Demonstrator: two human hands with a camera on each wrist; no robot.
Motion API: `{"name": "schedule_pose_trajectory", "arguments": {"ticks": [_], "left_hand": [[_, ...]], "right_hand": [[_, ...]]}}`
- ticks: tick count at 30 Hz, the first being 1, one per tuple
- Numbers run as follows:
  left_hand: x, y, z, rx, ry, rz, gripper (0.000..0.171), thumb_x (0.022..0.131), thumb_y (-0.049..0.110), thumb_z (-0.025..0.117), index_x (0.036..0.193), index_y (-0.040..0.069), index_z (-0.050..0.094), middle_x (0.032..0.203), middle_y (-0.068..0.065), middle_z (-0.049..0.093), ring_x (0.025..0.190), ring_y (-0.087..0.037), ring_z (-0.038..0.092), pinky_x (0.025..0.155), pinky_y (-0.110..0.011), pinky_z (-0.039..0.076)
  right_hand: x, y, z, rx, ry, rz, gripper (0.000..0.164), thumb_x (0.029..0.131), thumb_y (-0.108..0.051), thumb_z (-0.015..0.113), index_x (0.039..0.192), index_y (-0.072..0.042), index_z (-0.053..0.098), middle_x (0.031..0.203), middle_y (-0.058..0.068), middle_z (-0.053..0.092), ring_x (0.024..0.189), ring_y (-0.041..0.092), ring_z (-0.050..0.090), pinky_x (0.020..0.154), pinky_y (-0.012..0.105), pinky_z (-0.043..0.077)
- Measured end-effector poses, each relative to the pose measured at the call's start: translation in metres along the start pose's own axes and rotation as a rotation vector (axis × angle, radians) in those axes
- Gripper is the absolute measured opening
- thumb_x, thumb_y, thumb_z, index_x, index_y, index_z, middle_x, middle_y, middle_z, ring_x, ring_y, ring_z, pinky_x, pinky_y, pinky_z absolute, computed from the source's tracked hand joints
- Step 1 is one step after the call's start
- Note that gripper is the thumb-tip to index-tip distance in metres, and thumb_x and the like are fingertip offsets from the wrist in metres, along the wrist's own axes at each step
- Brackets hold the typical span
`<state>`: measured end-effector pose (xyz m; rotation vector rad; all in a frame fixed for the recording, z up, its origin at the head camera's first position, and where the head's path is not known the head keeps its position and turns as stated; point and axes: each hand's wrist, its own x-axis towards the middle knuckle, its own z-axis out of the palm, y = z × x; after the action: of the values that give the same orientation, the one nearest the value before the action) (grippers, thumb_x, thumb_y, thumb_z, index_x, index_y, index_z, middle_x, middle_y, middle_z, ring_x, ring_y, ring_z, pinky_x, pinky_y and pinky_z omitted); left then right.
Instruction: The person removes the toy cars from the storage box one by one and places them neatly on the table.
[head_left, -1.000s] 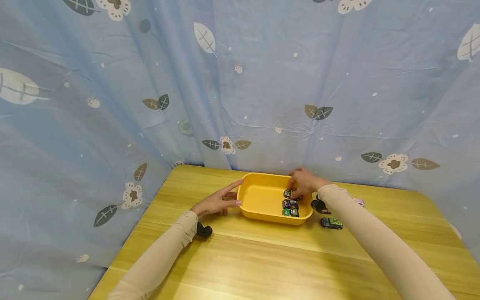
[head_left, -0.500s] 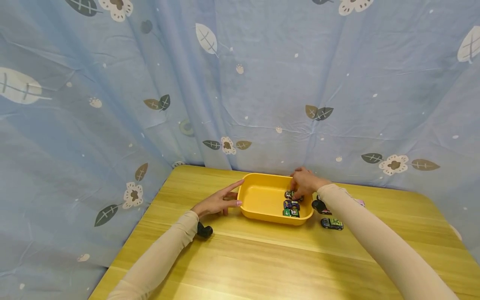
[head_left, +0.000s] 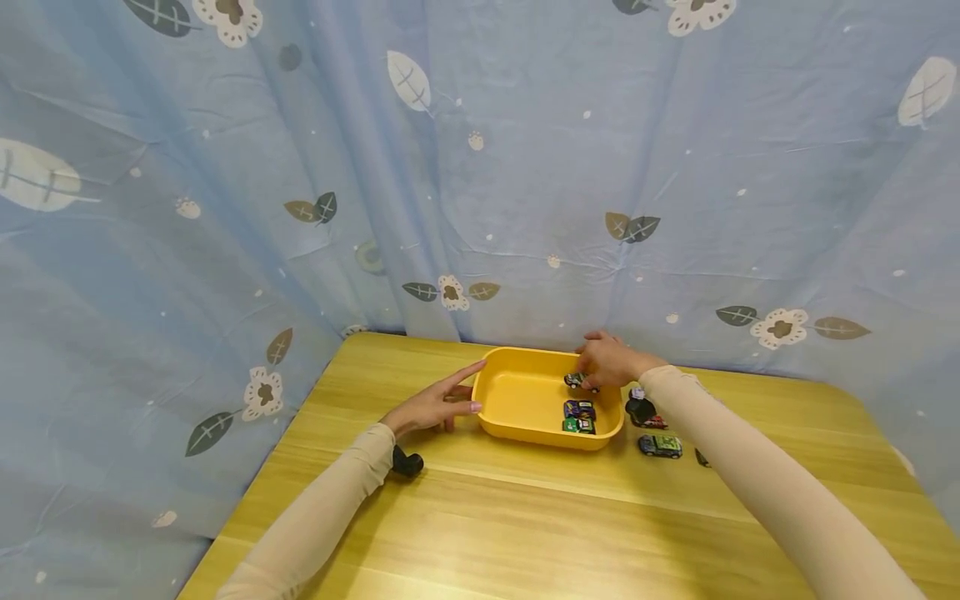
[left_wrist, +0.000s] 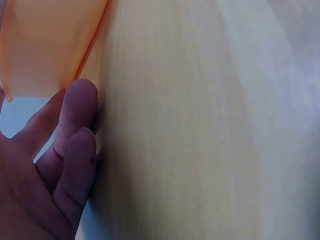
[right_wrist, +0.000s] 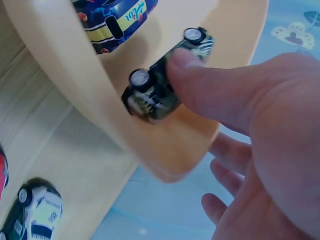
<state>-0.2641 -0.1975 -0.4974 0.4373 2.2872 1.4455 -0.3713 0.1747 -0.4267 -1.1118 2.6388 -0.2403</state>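
A yellow plastic tray (head_left: pixel 517 398) stands near the back of the table. At its left end my left hand (head_left: pixel 431 407) touches the rim with thumb and forefinger spread; its other fingers (left_wrist: pixel 80 107) lie by the tabletop. Over the tray's right end, my right hand (head_left: pixel 611 360) pinches a dark camouflage toy car (right_wrist: pixel 157 82), tilted, its wheels showing in the right wrist view. The fingers behind the car are partly hidden by the tray wall. Inside the tray, nearer me, a blue-purple toy car (head_left: pixel 580 409) sits beside a green one (head_left: pixel 579 426).
Right of the tray lie more toy cars: a yellow-green one (head_left: pixel 660 446), a red one (head_left: pixel 651 422) and a white one (right_wrist: pixel 46 212). Another shows partly behind the right sleeve (head_left: pixel 720 442). A floral blue curtain (head_left: pixel 525 208) hangs behind the wooden table (head_left: pixel 487 525).
The camouflage car has shifted away from the blue-purple car, toward the tray's far side, held in my right hand. My left hand keeps its place at the tray's end.
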Motion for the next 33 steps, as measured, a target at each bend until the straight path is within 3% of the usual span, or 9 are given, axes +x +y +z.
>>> {"name": "schedule_pose_trajectory", "arguments": {"ticks": [10, 19, 27, 33], "left_hand": [[0.003, -0.003, 0.002, 0.006, 0.002, -0.036, 0.079, 0.103, 0.045, 0.07, 0.164, 0.058, 0.022, 0.163, -0.02, 0.047, 0.063, -0.027, 0.059, 0.055, -0.03, 0.042], [0.002, -0.005, 0.004, 0.008, 0.007, -0.04, 0.078, 0.104, 0.044, 0.069, 0.162, 0.061, 0.02, 0.164, -0.02, 0.045, 0.064, -0.025, 0.06, 0.056, -0.03, 0.043], [0.002, -0.003, -0.001, 0.007, 0.014, -0.038, 0.079, 0.103, 0.045, 0.07, 0.164, 0.059, 0.022, 0.164, -0.02, 0.046, 0.066, -0.028, 0.062, 0.055, -0.031, 0.043], [0.003, -0.001, -0.002, 0.005, -0.001, -0.03, 0.081, 0.104, 0.043, 0.069, 0.166, 0.055, 0.019, 0.165, -0.022, 0.043, 0.065, -0.026, 0.061, 0.056, -0.03, 0.046]], "right_hand": [[-0.03, 0.001, -0.012, 0.027, 0.104, -0.025, 0.023, 0.099, -0.01, 0.074, 0.122, -0.009, 0.079, 0.139, 0.014, 0.07, 0.148, 0.049, 0.036, 0.113, 0.076, 0.023], [-0.068, 0.022, -0.033, -0.062, 0.16, 0.097, 0.022, 0.099, -0.008, 0.074, 0.118, -0.015, 0.081, 0.11, 0.001, 0.079, 0.129, 0.04, 0.05, 0.111, 0.076, 0.018], [-0.108, 0.053, -0.04, -0.054, 0.206, 0.151, 0.021, 0.097, -0.007, 0.075, 0.116, -0.013, 0.08, 0.106, 0.004, 0.079, 0.119, 0.041, 0.051, 0.104, 0.078, 0.023], [-0.13, 0.075, -0.034, -0.059, 0.2, 0.221, 0.021, 0.098, -0.008, 0.074, 0.118, -0.013, 0.079, 0.116, 0.01, 0.078, 0.123, 0.045, 0.051, 0.1, 0.079, 0.027]]}}
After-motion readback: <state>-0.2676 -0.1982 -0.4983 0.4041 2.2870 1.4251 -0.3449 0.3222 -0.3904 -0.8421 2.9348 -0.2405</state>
